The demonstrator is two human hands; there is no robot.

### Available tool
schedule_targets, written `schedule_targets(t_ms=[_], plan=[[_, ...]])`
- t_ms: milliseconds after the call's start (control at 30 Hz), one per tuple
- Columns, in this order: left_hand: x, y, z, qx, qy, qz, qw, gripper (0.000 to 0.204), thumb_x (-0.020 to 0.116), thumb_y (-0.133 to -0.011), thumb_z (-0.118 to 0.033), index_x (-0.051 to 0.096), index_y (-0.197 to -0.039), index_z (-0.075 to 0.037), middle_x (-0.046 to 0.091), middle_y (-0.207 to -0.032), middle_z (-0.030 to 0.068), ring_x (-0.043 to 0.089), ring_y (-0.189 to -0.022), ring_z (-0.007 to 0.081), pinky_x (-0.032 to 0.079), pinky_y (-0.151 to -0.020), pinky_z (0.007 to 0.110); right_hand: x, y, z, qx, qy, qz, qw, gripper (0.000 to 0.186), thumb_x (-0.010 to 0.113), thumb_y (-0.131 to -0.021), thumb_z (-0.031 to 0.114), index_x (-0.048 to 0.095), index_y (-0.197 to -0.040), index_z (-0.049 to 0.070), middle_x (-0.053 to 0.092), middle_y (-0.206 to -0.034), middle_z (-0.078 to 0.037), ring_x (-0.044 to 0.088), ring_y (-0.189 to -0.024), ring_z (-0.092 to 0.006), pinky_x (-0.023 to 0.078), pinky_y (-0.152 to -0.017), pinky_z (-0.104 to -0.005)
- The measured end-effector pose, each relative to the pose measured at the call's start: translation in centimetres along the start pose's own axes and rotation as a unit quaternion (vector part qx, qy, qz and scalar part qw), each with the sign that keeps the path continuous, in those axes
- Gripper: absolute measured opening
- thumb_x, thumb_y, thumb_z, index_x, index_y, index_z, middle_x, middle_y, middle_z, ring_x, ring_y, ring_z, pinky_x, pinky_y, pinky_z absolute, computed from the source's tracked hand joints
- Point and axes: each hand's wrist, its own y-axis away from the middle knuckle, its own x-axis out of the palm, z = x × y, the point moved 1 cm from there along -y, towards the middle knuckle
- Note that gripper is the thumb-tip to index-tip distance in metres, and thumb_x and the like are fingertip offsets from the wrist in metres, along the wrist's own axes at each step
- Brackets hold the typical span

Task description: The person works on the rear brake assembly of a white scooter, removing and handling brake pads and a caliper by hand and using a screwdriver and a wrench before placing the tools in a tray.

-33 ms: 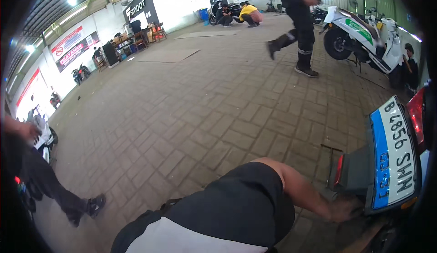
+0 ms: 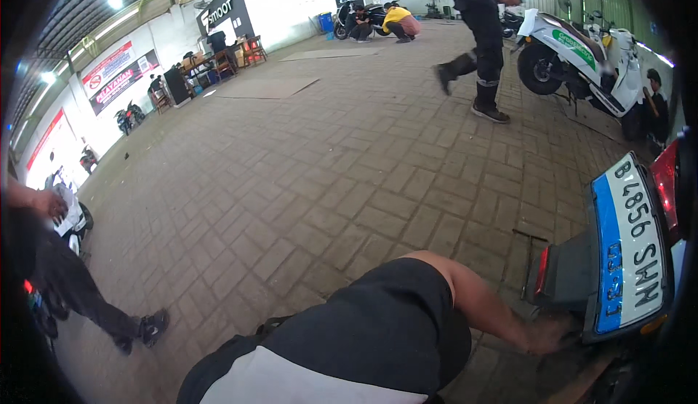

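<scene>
My left arm reaches right from a dark sleeve, and my left hand (image 2: pixel 550 333) is low beside the rear of a scooter or motorbike, under its number plate (image 2: pixel 631 248). Its fingers disappear into shadow there, so what they touch or hold is hidden. Part of my right forearm (image 2: pixel 582 384) shows at the lower right; the right hand is lost in the dark beneath the vehicle. Just above my left hand are the grey rear mudguard (image 2: pixel 571 277) and its red reflector (image 2: pixel 542 271). A thin T-handled tool (image 2: pixel 528 262) is beside the mudguard.
Brick paving (image 2: pixel 291 178) spreads ahead. A person in dark clothes (image 2: pixel 486 48) walks ahead, near a white scooter (image 2: pixel 574 55). Another person's leg (image 2: pixel 80 288) is at the left. Two people crouch by a scooter (image 2: pixel 374 17) far back, near tables and chairs (image 2: pixel 218 62).
The walking person's body and raised foot have shifted slightly right. At the left, the other person's hand and rear foot have moved a little. My left arm looks nearly unchanged.
</scene>
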Motion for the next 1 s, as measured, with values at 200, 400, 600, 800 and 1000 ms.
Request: schedule_targets(t_ms=[200,400,600,800,1000], plan=[[-0.2,-0.3,-0.9,0.056,0.008,-0.051,0.997,0.022,0.059,-0.081,-0.020,0.065,-0.094,-0.003,0.064,-0.092,0.0205,0.061,-0.088,0.0385,0.049,-0.077,0.046,-0.3,0.0,0.3,-0.002,0.014,0.001,1.000,0.038,0.051,-0.094,0.027,0.057,-0.119,-0.002,0.058,-0.120,-0.021,0.057,-0.108,-0.0298,0.045,-0.093,-0.0406],[-0.3,-0.2,-1.0,0.035,-0.007,-0.053,0.998,0.020,0.057,-0.082,-0.018,0.065,-0.093,-0.003,0.064,-0.092,0.0212,0.061,-0.088,0.0395,0.049,-0.076,0.046,0.0,0.6,0.6,-0.007,0.024,0.007,1.000,0.039,0.050,-0.094,0.028,0.057,-0.119,-0.001,0.058,-0.120,-0.022,0.057,-0.108,-0.0314,0.045,-0.093,-0.0417],[-0.5,0.4,-1.5,0.089,0.006,-0.055,0.995,0.023,0.058,-0.082,-0.017,0.065,-0.098,-0.003,0.064,-0.095,0.0216,0.060,-0.091,0.0401,0.049,-0.079,0.047,-0.8,1.8,0.8,-0.019,0.041,0.003,0.999,0.039,0.050,-0.094,0.029,0.057,-0.119,-0.001,0.058,-0.121,-0.023,0.057,-0.109,-0.0330,0.045,-0.094,-0.0428],[0.6,0.2,1.9,-0.060,-0.001,0.102,0.993,0.042,0.059,-0.087,-0.027,0.056,-0.124,-0.006,0.060,-0.119,0.0153,0.056,-0.110,0.0317,0.044,-0.095,0.040,-2.3,2.2,0.8,-0.090,0.146,-0.043,0.984,0.040,0.050,-0.094,0.030,0.057,-0.120,0.000,0.058,-0.121,-0.024,0.058,-0.110,-0.0346,0.045,-0.094,-0.0439],[-1.6,1.1,2.5,0.005,-0.045,0.054,0.998,0.031,0.056,-0.094,-0.026,0.063,-0.112,-0.001,0.068,-0.095,0.0119,0.064,-0.086,0.0187,0.050,-0.075,0.033,1.7,1.8,0.0,-0.023,0.216,-0.086,0.972,0.040,0.049,-0.094,0.031,0.058,-0.120,0.000,0.058,-0.122,-0.025,0.058,-0.111,-0.0362,0.045,-0.094,-0.0449]])
